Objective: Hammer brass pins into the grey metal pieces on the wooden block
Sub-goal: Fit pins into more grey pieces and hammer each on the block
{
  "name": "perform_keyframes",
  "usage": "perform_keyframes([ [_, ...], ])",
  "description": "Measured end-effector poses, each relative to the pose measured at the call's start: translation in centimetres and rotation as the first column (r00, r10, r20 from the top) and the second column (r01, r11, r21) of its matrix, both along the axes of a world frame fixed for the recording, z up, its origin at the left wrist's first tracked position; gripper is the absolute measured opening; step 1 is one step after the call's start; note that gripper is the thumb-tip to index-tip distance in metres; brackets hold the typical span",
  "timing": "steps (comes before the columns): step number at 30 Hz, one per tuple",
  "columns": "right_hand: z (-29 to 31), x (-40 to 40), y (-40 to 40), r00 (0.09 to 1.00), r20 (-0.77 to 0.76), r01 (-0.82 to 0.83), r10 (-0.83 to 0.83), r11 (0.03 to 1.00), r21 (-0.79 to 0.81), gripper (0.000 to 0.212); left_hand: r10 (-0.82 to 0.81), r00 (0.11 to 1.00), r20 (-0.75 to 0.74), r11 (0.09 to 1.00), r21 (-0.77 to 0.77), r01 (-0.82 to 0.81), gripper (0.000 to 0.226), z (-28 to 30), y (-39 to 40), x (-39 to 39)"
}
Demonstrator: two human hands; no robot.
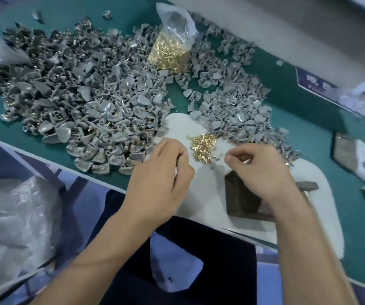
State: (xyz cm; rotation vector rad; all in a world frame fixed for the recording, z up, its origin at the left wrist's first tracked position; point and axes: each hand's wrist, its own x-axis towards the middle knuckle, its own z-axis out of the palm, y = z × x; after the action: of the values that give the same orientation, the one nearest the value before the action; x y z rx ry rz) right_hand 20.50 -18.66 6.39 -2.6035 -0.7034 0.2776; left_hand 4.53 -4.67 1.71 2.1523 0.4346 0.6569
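Because the grey metal pieces heaped at left on the green worktop look stiff, light and irregular, one is best pinched by its edges; the left hand curls its fingers as if pinching something small, though what I cannot tell. Midway, the loose brass pins look tiny, smooth and apt to slip, so fingertips should take one by the shank. Rightward, the right hand curls thumb to forefinger above the dark wooden block, its hold unclear.
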Motion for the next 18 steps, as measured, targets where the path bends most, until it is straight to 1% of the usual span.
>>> perform_keyframes([
  [1,-0.3,0.1,0.2,0.999,-0.047,-0.005,0.005,1.000,0.001,0.016,-0.015,1.000,-0.006,1.000,-0.010,0.015,0.017,-0.3,-0.5,0.4],
  [3,-0.8,0.2,0.7,0.998,-0.068,-0.003,0.000,0.999,-0.033,0.005,-0.031,0.999,-0.027,0.999,-0.011,0.031,0.013,-0.9,-1.0,0.9],
  [5,-1.0,0.6,1.3,0.999,-0.052,-0.001,-0.002,0.999,-0.051,0.009,-0.035,0.998,-0.045,0.999,0.006,0.035,0.007,-1.4,-1.2,1.0],
  [8,-0.9,1.3,1.9,0.997,-0.063,-0.039,0.036,0.998,-0.044,0.014,-0.031,0.998,-0.049,0.999,0.005,0.031,0.006,-1.9,-1.0,1.1],
  [12,-0.8,1.7,2.5,0.994,-0.091,-0.066,0.060,0.995,-0.070,0.007,-0.021,0.997,-0.080,0.997,0.068,0.026,0.004,-2.1,-1.2,1.2],
  [15,-1.0,1.7,2.6,0.985,-0.126,-0.133,0.115,0.980,-0.147,0.018,-0.001,0.994,-0.113,0.991,0.130,0.015,0.005,-1.9,-1.6,1.4],
  [16,-0.9,1.7,2.3,0.984,-0.123,-0.145,0.128,0.980,-0.137,0.021,0.000,0.994,-0.109,0.991,0.134,0.015,0.005,-1.8,-1.6,1.6],
  [18,-0.5,1.9,1.3,0.991,-0.062,-0.117,0.116,0.993,-0.023,0.019,-0.012,0.996,-0.085,0.995,0.096,0.020,0.004,-1.7,-1.6,1.8],
])
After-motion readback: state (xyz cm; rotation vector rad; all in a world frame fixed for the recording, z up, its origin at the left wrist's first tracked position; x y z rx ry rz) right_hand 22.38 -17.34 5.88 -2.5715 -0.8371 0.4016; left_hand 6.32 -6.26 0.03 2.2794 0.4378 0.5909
